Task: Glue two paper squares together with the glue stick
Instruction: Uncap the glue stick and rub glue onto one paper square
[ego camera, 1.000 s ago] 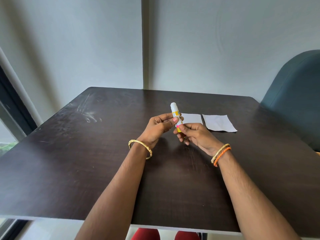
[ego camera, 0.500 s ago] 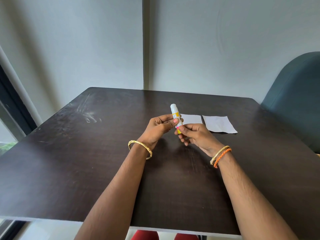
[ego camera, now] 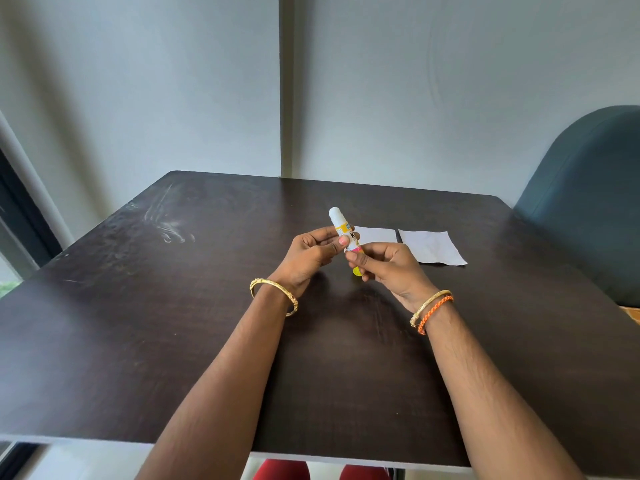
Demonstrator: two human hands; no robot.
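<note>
The glue stick [ego camera: 337,220] is white-capped with a yellow label and a yellow base, held tilted above the middle of the dark table [ego camera: 173,341]. My left hand [ego camera: 311,254] pinches its upper body between thumb and fingers. My right hand [ego camera: 384,268] grips its lower part, with the yellow base poking out below the fingers. The white cap is on. Two white paper squares lie flat side by side just beyond my right hand: the left square [ego camera: 377,234] is partly hidden by my fingers, the right square [ego camera: 431,247] is in full view.
A dark blue-grey chair back [ego camera: 588,202] stands at the table's right side. A grey wall rises right behind the far edge. A window frame [ego camera: 20,216] runs along the left. Pale smears [ego camera: 166,223] mark the table's far left.
Both hands keep hold of the glue stick in nearly the same spot. The yellow base now shows a little more below my right fingers.
</note>
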